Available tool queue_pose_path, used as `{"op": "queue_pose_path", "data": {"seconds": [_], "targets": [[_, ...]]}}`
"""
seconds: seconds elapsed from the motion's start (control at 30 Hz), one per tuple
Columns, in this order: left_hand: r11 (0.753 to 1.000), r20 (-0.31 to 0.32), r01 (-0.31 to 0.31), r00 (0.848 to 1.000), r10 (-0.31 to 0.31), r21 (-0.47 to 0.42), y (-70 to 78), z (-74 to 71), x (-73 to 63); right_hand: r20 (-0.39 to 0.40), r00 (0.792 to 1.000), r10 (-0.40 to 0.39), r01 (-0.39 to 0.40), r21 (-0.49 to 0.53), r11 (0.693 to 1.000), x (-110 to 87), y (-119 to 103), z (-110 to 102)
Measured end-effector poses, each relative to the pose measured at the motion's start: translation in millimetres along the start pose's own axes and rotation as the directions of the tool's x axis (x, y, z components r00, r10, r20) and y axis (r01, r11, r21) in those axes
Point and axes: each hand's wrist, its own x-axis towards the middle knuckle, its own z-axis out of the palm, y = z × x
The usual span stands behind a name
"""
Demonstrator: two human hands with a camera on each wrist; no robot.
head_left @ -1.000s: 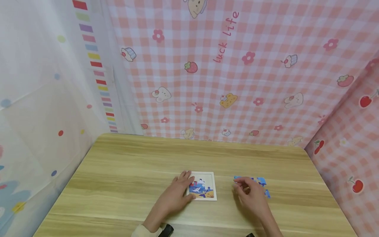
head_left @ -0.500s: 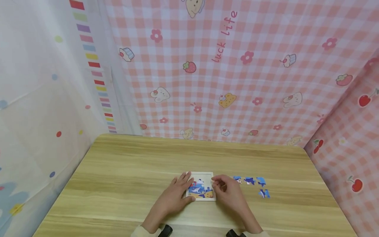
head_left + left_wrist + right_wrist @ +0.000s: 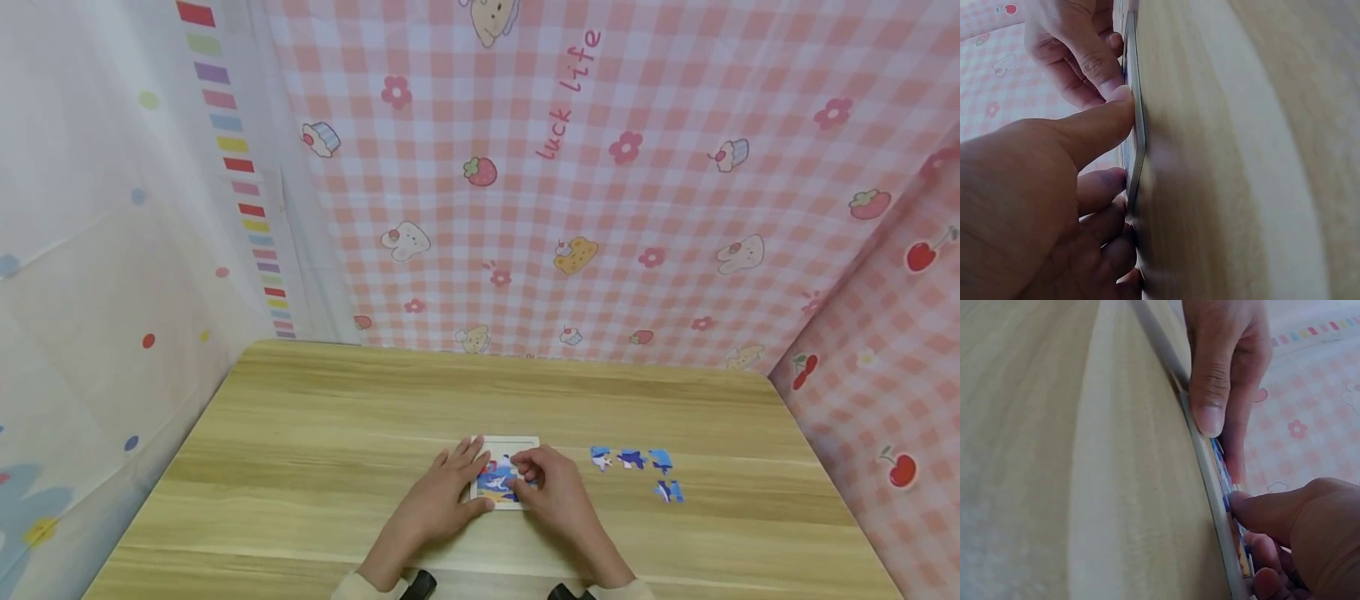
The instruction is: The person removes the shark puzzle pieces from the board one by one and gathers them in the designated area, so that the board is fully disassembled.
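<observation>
A small jigsaw puzzle board with a pale frame lies on the table, partly filled with a blue, red and yellow picture. My left hand rests on its left side, fingers spread straight, thumb at the near left corner; in the left wrist view, that thumb lies on the board's edge. Over the right half of the board is my right hand, fingers curled, thumb and fingertips together at the picture. It pinches a puzzle piece, largely hidden by the fingers. The right wrist view has the right thumb against the blue picture.
Several loose blue puzzle pieces lie to the right of the board, most in a row and one lower piece nearer me. The wooden table ends at a pink checked cloth behind and hanging cloths at both sides.
My right hand has moved left from the loose pieces to above the board, carrying a puzzle piece. My left hand has stayed on the board's left side.
</observation>
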Motion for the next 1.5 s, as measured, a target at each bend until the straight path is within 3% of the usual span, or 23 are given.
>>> {"op": "queue_pose_path", "data": {"seconds": [0.37, 0.7, 1.27, 1.5], "targets": [[1.0, -0.015, -0.003, 1.0, 0.003, -0.008, -3.6, 2.0, -0.1, -0.031, 0.999, -0.036, 0.033, -0.088, 0.996, -2.3, -3.6, 4.6], [1.0, -0.009, 0.002, 1.0, -0.002, -0.004, -3.7, 3.2, 0.8, 0.034, 0.999, -0.003, 0.004, -0.049, 0.999, 1.4, -3.6, 0.8], [1.0, -0.007, 0.005, 1.0, -0.005, -0.011, -2.8, 3.2, 2.3, 0.026, 0.998, 0.059, -0.059, -0.024, 0.998, 3.3, -8.0, 0.3], [0.998, 0.005, -0.002, 1.0, 0.001, 0.063, -1.5, 3.5, 1.2, 0.033, 0.997, 0.063, -0.062, -0.029, 0.998, 4.6, -9.8, -0.4]]}}
